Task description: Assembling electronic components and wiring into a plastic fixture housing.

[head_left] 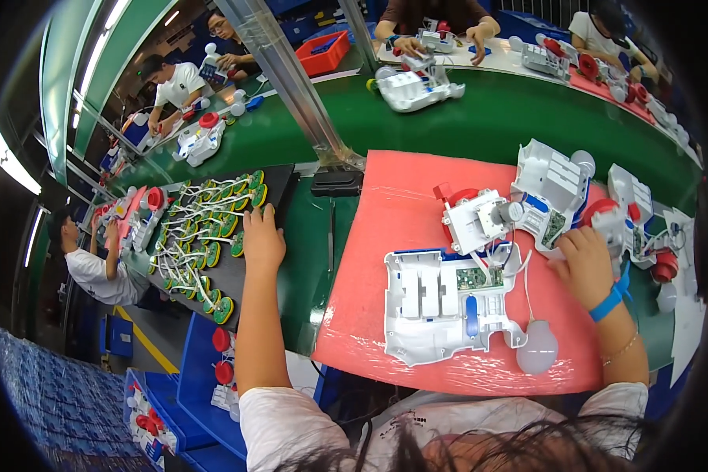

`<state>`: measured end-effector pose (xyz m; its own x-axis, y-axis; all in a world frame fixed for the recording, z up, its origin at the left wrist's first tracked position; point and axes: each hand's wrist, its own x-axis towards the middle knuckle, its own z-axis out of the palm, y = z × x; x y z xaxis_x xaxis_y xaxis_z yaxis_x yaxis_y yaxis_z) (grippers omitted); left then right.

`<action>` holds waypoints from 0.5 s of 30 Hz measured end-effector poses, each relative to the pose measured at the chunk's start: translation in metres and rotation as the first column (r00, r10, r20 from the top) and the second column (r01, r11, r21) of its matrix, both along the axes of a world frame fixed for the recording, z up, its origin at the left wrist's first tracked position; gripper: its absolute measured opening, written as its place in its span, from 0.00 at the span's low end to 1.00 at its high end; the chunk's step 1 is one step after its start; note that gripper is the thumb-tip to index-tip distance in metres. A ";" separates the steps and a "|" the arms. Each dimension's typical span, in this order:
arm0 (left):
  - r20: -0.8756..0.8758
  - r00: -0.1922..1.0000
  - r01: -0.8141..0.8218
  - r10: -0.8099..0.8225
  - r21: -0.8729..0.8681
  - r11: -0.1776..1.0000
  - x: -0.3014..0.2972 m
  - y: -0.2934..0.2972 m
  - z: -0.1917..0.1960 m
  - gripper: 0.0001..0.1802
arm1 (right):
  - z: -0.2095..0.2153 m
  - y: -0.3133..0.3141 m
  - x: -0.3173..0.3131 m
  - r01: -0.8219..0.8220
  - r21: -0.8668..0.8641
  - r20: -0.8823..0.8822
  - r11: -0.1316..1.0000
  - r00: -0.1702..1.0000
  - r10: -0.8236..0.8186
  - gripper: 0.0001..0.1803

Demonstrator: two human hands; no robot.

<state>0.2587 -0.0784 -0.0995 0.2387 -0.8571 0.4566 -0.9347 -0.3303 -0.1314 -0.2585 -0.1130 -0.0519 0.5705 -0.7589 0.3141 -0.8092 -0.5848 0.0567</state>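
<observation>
My left hand (pixel 264 238) reaches over the right edge of a black tray (pixel 279 185), its fingers stretched out beside a round green circuit board (pixel 237 244). Several such boards with white cables lie in rows there. On the pink foam mat, an opened white plastic shell (pixel 417 303) lies inside-up, showing a green board and a blue strip. Wired to it are a white motor block (pixel 477 223) and a white bulb-shaped part (pixel 537 348). My right hand (pixel 586 267), a blue band at its wrist, curls against the lower edge of another white plastic housing (pixel 549 193); its fingertips are partly hidden.
A pink foam mat (pixel 354 315) covers the bench ahead. More white housings with red parts (pixel 665 266) crowd the right. A metal post (pixel 287 79) stands ahead, by a green conveyor (pixel 480 126) carrying units. Blue bins (pixel 204 377) sit lower left. Several co-workers sit across.
</observation>
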 end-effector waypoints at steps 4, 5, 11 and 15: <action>-0.079 0.992 0.094 -0.102 -0.101 0.990 -0.012 -0.005 0.022 0.18 | 0.014 0.027 -0.008 0.002 -0.054 0.140 0.999 0.990 0.006 0.18; -0.046 0.996 0.073 -0.080 -0.131 0.989 -0.016 -0.006 0.034 0.17 | 0.024 0.032 -0.006 -0.001 -0.097 0.163 0.995 0.987 0.017 0.17; 0.032 0.858 0.425 -0.513 -0.606 0.673 -0.121 0.008 0.136 0.14 | 0.051 0.036 0.030 -0.370 0.117 0.570 0.922 0.785 0.242 0.21; -0.030 0.630 0.605 -0.776 -0.607 0.515 -0.222 0.029 0.166 0.14 | 0.066 0.030 0.076 -0.457 0.357 0.678 0.814 0.727 0.111 0.29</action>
